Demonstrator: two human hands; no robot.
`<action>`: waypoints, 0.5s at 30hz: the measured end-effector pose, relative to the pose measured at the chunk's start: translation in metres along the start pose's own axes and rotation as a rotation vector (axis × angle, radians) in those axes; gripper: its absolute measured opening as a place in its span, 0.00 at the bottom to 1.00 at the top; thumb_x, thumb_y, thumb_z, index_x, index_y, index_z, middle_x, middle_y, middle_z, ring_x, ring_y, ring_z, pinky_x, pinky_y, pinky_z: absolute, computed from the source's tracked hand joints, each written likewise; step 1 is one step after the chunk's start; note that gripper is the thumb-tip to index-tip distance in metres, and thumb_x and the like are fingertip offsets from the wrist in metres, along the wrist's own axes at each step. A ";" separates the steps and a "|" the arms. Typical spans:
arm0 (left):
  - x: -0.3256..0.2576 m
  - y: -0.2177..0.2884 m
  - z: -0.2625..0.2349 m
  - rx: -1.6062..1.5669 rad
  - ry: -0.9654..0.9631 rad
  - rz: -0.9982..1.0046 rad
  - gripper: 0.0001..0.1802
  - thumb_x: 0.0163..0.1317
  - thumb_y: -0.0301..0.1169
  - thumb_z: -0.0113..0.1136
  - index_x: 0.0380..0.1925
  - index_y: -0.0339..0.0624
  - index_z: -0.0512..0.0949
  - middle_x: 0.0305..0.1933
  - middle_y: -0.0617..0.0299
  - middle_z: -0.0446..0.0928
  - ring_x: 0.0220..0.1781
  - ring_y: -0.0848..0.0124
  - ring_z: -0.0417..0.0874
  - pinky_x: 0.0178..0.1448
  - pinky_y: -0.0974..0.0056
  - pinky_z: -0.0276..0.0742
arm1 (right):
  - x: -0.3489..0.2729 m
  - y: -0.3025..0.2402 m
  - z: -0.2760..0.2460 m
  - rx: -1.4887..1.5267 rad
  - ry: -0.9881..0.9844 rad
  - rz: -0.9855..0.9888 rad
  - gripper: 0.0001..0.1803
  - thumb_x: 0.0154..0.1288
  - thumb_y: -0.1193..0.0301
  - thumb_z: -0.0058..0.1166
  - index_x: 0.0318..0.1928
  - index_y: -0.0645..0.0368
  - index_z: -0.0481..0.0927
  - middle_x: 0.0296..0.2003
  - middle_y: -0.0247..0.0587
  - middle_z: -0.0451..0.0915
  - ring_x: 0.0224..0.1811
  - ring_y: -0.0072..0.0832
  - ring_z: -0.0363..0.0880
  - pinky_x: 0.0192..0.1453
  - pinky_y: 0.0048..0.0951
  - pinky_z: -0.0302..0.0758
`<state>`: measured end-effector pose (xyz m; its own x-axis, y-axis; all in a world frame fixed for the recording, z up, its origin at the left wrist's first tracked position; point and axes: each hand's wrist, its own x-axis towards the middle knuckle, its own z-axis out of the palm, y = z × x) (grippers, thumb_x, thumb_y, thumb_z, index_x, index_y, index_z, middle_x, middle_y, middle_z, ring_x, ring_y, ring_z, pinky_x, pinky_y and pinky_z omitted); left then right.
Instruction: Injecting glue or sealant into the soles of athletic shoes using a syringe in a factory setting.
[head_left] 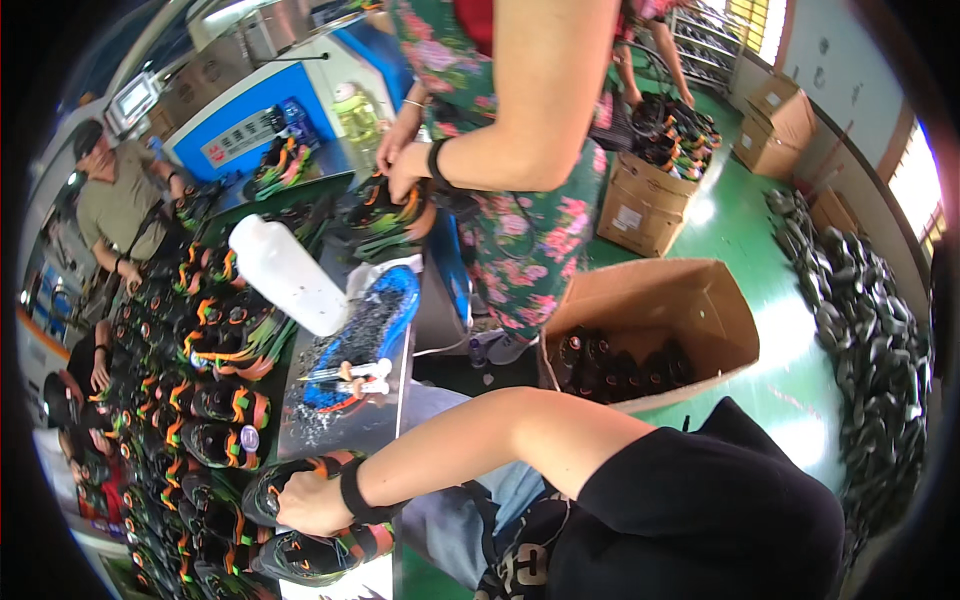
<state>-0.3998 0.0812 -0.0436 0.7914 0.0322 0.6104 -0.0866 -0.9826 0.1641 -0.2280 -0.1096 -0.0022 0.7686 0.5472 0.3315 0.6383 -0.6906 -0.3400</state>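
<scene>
My right hand reaches in from the lower right, a black band on its wrist, fingers closed on a black shoe with orange and green trim. A second shoe of the same kind lies just in front of it, over a bright white patch. My left hand is out of view. Farther along the metal table, white-handled pointed tools lie on a blue tray strewn with black crumbs. Beside them a white plastic bottle leans at a tilt.
Rows of similar shoes crowd the left. A co-worker in a floral apron handles another shoe ahead. An open carton holds dark shoes; another box stands behind. Dark pieces are heaped along the right wall.
</scene>
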 end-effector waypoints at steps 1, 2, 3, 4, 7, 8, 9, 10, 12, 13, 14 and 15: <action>-0.002 0.000 0.000 -0.027 0.038 -0.019 0.24 0.57 0.36 0.60 0.54 0.41 0.74 0.50 0.45 0.74 0.51 0.48 0.76 0.52 0.47 0.73 | 0.001 -0.004 -0.003 -0.051 -0.012 -0.004 0.15 0.27 0.72 0.68 0.25 0.54 0.84 0.25 0.39 0.83 0.31 0.35 0.83 0.29 0.36 0.75; -0.005 -0.003 0.002 -0.023 0.041 -0.006 0.24 0.57 0.36 0.60 0.54 0.41 0.74 0.50 0.45 0.74 0.51 0.48 0.76 0.52 0.47 0.73 | -0.001 -0.005 -0.003 -0.048 0.000 0.001 0.15 0.27 0.72 0.68 0.25 0.54 0.84 0.25 0.39 0.83 0.31 0.35 0.83 0.29 0.36 0.75; -0.008 -0.008 0.004 -0.012 0.106 0.016 0.25 0.57 0.37 0.60 0.54 0.39 0.73 0.50 0.44 0.74 0.50 0.47 0.76 0.52 0.47 0.72 | -0.004 -0.005 -0.002 -0.023 0.048 0.003 0.16 0.27 0.72 0.68 0.26 0.52 0.84 0.26 0.38 0.83 0.32 0.34 0.83 0.29 0.36 0.75; -0.010 -0.010 0.009 -0.009 0.170 0.037 0.26 0.57 0.37 0.59 0.54 0.37 0.73 0.49 0.44 0.74 0.50 0.47 0.76 0.52 0.46 0.72 | -0.009 -0.002 -0.005 -0.005 0.093 0.009 0.17 0.27 0.71 0.68 0.27 0.50 0.84 0.26 0.36 0.82 0.32 0.34 0.83 0.29 0.36 0.74; -0.014 -0.015 0.013 0.034 0.187 -0.023 0.28 0.56 0.39 0.59 0.54 0.34 0.71 0.49 0.42 0.73 0.49 0.46 0.76 0.53 0.46 0.72 | -0.023 -0.003 -0.015 0.011 0.067 0.045 0.20 0.30 0.71 0.68 0.33 0.50 0.83 0.26 0.36 0.82 0.33 0.35 0.83 0.30 0.38 0.74; -0.015 -0.014 0.012 0.035 0.187 -0.018 0.28 0.56 0.39 0.59 0.54 0.34 0.71 0.49 0.42 0.73 0.49 0.46 0.76 0.53 0.46 0.72 | -0.030 -0.005 -0.020 0.038 0.088 0.046 0.21 0.30 0.71 0.67 0.34 0.50 0.82 0.26 0.37 0.82 0.32 0.35 0.83 0.30 0.38 0.74; -0.015 -0.012 0.011 0.182 0.276 0.063 0.28 0.57 0.38 0.58 0.56 0.34 0.70 0.49 0.43 0.73 0.48 0.47 0.76 0.52 0.47 0.73 | -0.040 -0.009 -0.025 0.018 0.109 0.037 0.14 0.43 0.70 0.63 0.36 0.51 0.82 0.26 0.40 0.81 0.31 0.38 0.83 0.29 0.40 0.74; -0.015 -0.011 0.008 0.328 0.361 0.149 0.28 0.58 0.36 0.58 0.57 0.34 0.69 0.49 0.43 0.73 0.48 0.48 0.76 0.52 0.48 0.73 | -0.048 -0.015 -0.029 0.026 0.115 0.046 0.14 0.43 0.70 0.63 0.36 0.51 0.82 0.26 0.40 0.81 0.31 0.38 0.83 0.29 0.40 0.74; -0.014 -0.011 0.009 0.297 0.313 0.126 0.27 0.58 0.35 0.58 0.56 0.35 0.69 0.49 0.43 0.73 0.48 0.49 0.77 0.52 0.49 0.74 | -0.062 -0.024 -0.035 0.038 0.196 0.048 0.07 0.56 0.70 0.54 0.36 0.53 0.81 0.24 0.41 0.81 0.27 0.40 0.82 0.27 0.39 0.74; -0.013 -0.011 0.011 0.265 0.274 0.086 0.26 0.59 0.35 0.58 0.56 0.35 0.70 0.49 0.44 0.73 0.48 0.49 0.77 0.52 0.49 0.74 | -0.069 -0.027 -0.039 0.024 0.209 0.016 0.17 0.56 0.71 0.51 0.47 0.55 0.78 0.21 0.39 0.79 0.23 0.38 0.80 0.25 0.38 0.72; -0.011 -0.013 0.012 0.234 0.232 0.046 0.25 0.59 0.34 0.57 0.56 0.35 0.70 0.49 0.44 0.73 0.48 0.50 0.77 0.52 0.50 0.74 | -0.076 -0.029 -0.041 0.012 0.222 -0.014 0.26 0.56 0.72 0.47 0.58 0.58 0.75 0.18 0.38 0.77 0.19 0.36 0.78 0.23 0.37 0.71; -0.011 -0.018 0.014 0.206 0.189 0.007 0.25 0.59 0.33 0.57 0.55 0.35 0.71 0.49 0.44 0.74 0.48 0.50 0.77 0.52 0.50 0.74 | -0.084 -0.035 -0.043 -0.010 0.233 -0.017 0.24 0.57 0.71 0.48 0.56 0.57 0.76 0.20 0.38 0.78 0.21 0.35 0.79 0.23 0.37 0.71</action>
<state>-0.3981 0.0955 -0.0641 0.6626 0.0394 0.7479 0.0483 -0.9988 0.0098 -0.3170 -0.1520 0.0196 0.7262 0.4353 0.5320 0.6498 -0.6873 -0.3246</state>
